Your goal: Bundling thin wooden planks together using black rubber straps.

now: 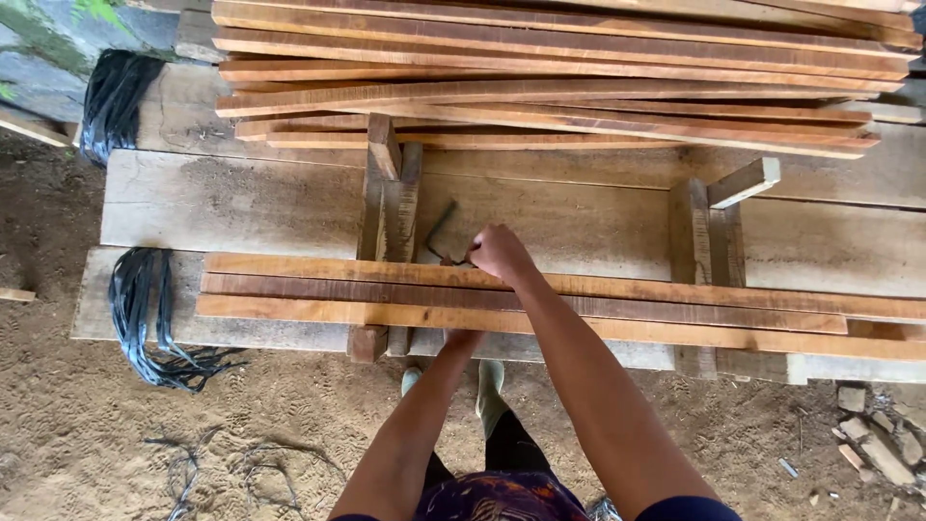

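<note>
My right hand (pixel 498 253) is closed around a dark bent metal tool (pixel 441 232) that lies on the wide grey plank (pixel 241 203), just behind three long brown wooden slats (pixel 675 304) stacked side by side. My left hand (pixel 463 340) reaches under the near edge of these slats, and its fingers are hidden beneath them. A wooden crosspiece (pixel 389 193) stands upright just left of the tool.
A pile of several long slats (pixel 579 87) lies at the back. Another wooden bracket (pixel 719 217) stands to the right. Black strap bundles (pixel 145 309) hang at the left, with another black strap bundle (pixel 114 96) further back. Sandy ground and stones (pixel 878 434) lie below.
</note>
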